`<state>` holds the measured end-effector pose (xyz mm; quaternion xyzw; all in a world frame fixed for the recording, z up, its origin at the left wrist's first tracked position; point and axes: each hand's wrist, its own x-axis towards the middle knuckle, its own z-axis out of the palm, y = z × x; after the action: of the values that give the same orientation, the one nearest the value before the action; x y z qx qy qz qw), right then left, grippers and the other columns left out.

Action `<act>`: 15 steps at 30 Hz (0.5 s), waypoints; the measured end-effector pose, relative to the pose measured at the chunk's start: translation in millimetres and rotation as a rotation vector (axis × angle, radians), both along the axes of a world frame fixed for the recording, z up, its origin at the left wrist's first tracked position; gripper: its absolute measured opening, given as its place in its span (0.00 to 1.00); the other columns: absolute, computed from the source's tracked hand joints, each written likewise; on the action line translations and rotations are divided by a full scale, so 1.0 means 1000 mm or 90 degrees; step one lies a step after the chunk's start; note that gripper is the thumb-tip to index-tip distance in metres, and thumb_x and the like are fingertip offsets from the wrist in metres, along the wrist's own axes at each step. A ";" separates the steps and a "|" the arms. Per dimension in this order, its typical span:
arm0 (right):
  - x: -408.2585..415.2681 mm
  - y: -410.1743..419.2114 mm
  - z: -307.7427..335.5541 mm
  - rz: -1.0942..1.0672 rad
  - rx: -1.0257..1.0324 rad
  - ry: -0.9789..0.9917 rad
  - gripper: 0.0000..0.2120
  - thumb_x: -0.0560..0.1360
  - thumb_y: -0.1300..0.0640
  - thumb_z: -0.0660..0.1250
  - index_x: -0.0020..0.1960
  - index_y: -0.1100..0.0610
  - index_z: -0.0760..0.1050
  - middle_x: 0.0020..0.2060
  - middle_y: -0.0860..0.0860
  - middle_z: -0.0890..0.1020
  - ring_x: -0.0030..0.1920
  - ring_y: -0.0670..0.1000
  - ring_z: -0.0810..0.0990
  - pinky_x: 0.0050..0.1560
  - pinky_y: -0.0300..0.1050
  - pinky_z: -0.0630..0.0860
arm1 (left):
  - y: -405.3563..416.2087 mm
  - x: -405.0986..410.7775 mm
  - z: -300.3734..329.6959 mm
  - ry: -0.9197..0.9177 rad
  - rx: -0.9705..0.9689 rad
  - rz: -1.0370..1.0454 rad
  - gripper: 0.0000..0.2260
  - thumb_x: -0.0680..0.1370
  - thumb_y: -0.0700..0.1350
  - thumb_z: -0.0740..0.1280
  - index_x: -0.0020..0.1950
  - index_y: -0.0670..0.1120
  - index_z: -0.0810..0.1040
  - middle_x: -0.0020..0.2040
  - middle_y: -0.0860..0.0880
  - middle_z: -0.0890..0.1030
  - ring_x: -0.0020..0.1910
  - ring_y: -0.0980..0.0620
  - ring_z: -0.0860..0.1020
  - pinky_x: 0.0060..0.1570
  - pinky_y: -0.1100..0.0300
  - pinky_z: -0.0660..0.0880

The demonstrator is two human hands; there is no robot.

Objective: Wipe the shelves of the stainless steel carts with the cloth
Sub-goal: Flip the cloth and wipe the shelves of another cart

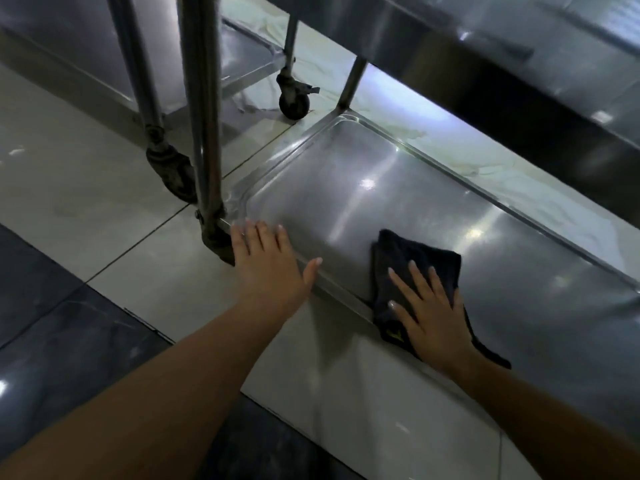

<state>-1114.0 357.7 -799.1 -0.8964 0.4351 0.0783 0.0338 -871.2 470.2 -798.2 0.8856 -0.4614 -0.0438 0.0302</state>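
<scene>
The bottom shelf (363, 188) of a stainless steel cart lies low over the tiled floor, shiny with light glints. A dark folded cloth (408, 258) lies on the shelf's near edge and hangs partly over the rim. My right hand (429, 313) presses flat on the cloth with fingers spread and straight. My left hand (270, 265) rests flat on the shelf's near left corner, fingers straight, thumb out along the rim, beside the cart's corner post (204, 109).
An upper shelf (519, 46) of the same cart overhangs at top right. A second steel cart (239, 53) stands at the back left, its castor wheels (294, 102) on the floor. Pale and dark floor tiles (86, 202) lie to the left and below.
</scene>
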 end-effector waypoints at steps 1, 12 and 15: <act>-0.017 0.006 0.000 -0.041 0.001 -0.003 0.29 0.72 0.28 0.31 0.71 0.31 0.34 0.76 0.43 0.38 0.77 0.50 0.35 0.75 0.65 0.42 | -0.004 -0.005 0.001 -0.007 0.004 -0.017 0.40 0.75 0.67 0.35 0.78 0.42 0.53 0.77 0.36 0.57 0.77 0.38 0.52 0.72 0.37 0.39; -0.059 0.020 0.008 -0.026 0.023 0.087 0.45 0.58 0.17 0.33 0.67 0.34 0.20 0.72 0.46 0.25 0.73 0.55 0.26 0.71 0.64 0.34 | -0.051 -0.067 -0.018 0.019 -0.031 -0.276 0.37 0.76 0.67 0.37 0.78 0.46 0.55 0.78 0.41 0.55 0.77 0.41 0.50 0.74 0.42 0.47; -0.058 0.021 0.005 0.052 0.036 0.116 0.40 0.69 0.23 0.41 0.69 0.35 0.22 0.72 0.48 0.25 0.74 0.58 0.26 0.70 0.68 0.36 | -0.043 -0.066 -0.017 0.025 -0.010 -0.285 0.40 0.74 0.67 0.32 0.79 0.46 0.51 0.79 0.41 0.52 0.78 0.42 0.47 0.75 0.44 0.44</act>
<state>-1172.5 379.0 -793.6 -0.9013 0.3970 0.1728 0.0162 -937.5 426.9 -814.8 0.7599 -0.6460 -0.0633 0.0356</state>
